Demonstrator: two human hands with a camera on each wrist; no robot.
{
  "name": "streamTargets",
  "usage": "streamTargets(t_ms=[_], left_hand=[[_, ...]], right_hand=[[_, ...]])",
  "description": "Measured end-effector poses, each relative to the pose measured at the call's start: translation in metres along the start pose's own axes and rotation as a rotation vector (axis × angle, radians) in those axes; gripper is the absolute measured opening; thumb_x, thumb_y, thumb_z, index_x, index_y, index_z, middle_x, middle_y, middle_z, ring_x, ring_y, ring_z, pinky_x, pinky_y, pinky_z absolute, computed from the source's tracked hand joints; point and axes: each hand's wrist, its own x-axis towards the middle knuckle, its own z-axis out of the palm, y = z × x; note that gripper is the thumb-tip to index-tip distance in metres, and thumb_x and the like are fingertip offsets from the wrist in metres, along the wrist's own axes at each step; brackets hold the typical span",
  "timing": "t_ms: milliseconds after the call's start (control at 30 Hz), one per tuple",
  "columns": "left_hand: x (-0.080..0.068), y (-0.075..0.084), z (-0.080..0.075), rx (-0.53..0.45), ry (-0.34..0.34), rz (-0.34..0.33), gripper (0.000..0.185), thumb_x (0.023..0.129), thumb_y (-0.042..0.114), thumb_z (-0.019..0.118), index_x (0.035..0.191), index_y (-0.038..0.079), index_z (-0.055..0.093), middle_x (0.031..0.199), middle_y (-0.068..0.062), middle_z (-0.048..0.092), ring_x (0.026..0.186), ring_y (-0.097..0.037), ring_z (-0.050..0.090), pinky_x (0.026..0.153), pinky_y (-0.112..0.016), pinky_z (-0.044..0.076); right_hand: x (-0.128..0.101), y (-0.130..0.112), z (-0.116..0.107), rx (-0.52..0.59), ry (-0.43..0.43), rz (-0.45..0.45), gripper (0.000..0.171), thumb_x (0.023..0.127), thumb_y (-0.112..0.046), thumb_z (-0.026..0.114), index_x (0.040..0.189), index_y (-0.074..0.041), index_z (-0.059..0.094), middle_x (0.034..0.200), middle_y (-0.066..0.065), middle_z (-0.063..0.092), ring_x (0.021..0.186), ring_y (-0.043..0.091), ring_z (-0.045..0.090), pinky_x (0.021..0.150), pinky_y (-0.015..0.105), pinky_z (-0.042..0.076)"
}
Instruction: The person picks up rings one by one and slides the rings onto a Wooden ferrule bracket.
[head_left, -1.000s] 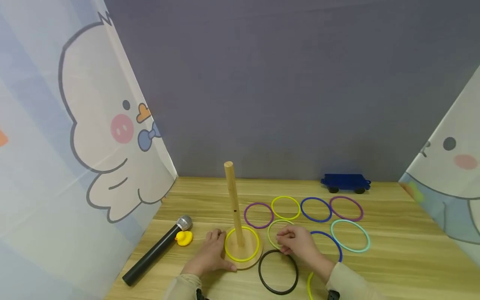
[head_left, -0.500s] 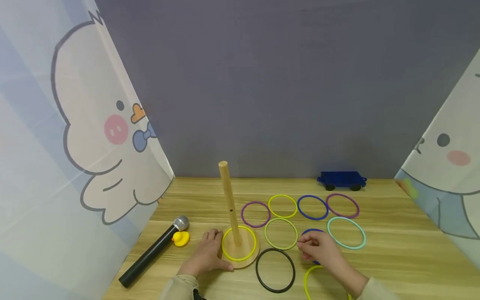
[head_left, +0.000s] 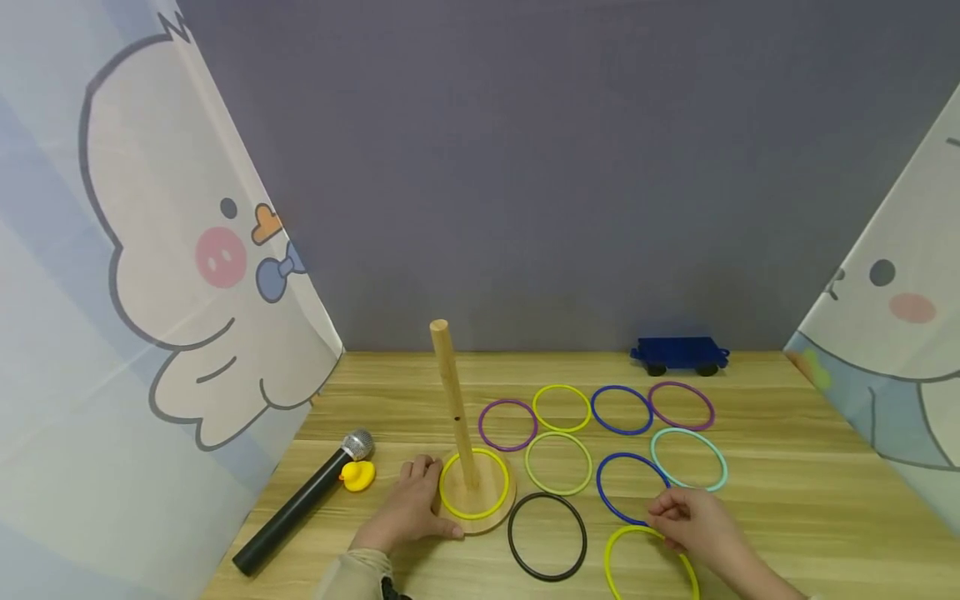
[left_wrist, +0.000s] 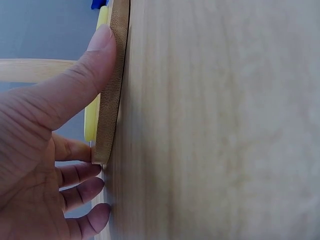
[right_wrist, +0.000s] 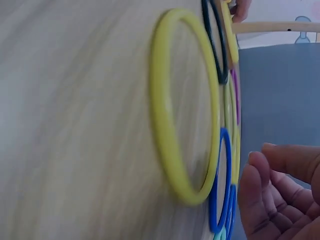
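Observation:
A wooden ring-toss stand [head_left: 454, 400] rises from a round base, with a yellow ring [head_left: 475, 518] lying around its post on that base. My left hand [head_left: 408, 512] grips the base's left edge; the left wrist view shows the thumb [left_wrist: 102, 45] against the rim and the fingers around the far side. Over the spot where the near blue ring [head_left: 600, 483] meets the near yellow ring [head_left: 607, 562] hovers my right hand [head_left: 697, 527]. Its fingers are loosely bent with nothing between them, apart from both rings in the right wrist view.
A black ring [head_left: 510, 533] and a lime ring [head_left: 562, 493] lie right of the stand. Farther back are several purple, yellow, blue and mint [head_left: 725, 477] rings. A microphone [head_left: 296, 517] and toy duck [head_left: 358, 476] lie left; a blue toy wagon [head_left: 680, 353] stands behind.
My right hand has moved from above the lime ring rightward and nearer to me, past the blue ring. My left hand keeps its hold on the base. The head view has shifted slightly.

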Motion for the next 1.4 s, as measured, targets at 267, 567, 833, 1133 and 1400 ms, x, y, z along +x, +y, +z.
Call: streamTargets(t_ms=[267, 567, 833, 1133, 1400], left_hand=[[-0.003, 0.003, -0.002, -0.028, 0.004, -0.010, 0.116, 0.058, 0.056, 0.087, 0.139, -0.012, 0.040, 0.133, -0.026, 0.039, 0.121, -0.042, 0.036, 0.102, -0.058, 0.035], [-0.002, -0.001, 0.002, -0.012, -0.013, -0.015, 0.116, 0.059, 0.058, 0.085, 0.140, -0.010, 0.040, 0.133, -0.024, 0.039, 0.121, -0.041, 0.037, 0.102, -0.057, 0.035], [-0.002, 0.000, 0.003, -0.006, -0.005, -0.008, 0.114, 0.059, 0.057, 0.086, 0.139, -0.011, 0.040, 0.132, -0.024, 0.040, 0.121, -0.041, 0.037, 0.102, -0.057, 0.036], [-0.003, 0.003, 0.001, 0.000, -0.005, -0.009, 0.114, 0.059, 0.056, 0.086, 0.139, -0.012, 0.040, 0.133, -0.024, 0.040, 0.120, -0.040, 0.037, 0.102, -0.056, 0.036], [-0.002, 0.001, 0.001, -0.004, -0.021, -0.018, 0.115, 0.060, 0.057, 0.085, 0.141, -0.011, 0.039, 0.134, -0.023, 0.038, 0.120, -0.039, 0.036, 0.102, -0.055, 0.036]], right_hand=[[-0.008, 0.011, -0.009, -0.262, -0.002, 0.006, 0.021, 0.075, -0.009, 0.080, 0.074, -0.010, 0.060, 0.065, -0.004, 0.057, 0.052, 0.004, 0.050, 0.048, 0.022, 0.045], [-0.008, 0.012, -0.003, -0.399, 0.022, 0.125, 0.021, 0.072, -0.005, 0.080, 0.071, -0.012, 0.061, 0.065, -0.006, 0.055, 0.058, 0.010, 0.050, 0.055, 0.024, 0.043], [-0.009, 0.013, -0.009, -0.400, -0.013, 0.054, 0.017, 0.073, -0.006, 0.076, 0.070, -0.013, 0.061, 0.065, -0.007, 0.054, 0.058, 0.005, 0.046, 0.055, 0.022, 0.041], [-0.003, -0.010, -0.026, -0.033, -0.185, -0.004, 0.003, 0.083, 0.001, 0.063, 0.084, 0.002, 0.060, 0.069, 0.004, 0.057, 0.052, 0.009, 0.053, 0.047, 0.025, 0.050], [0.013, -0.044, -0.030, 0.149, -0.199, 0.019, 0.021, 0.091, -0.005, 0.064, 0.103, 0.011, 0.059, 0.081, 0.011, 0.063, 0.064, 0.019, 0.062, 0.058, 0.037, 0.057]])
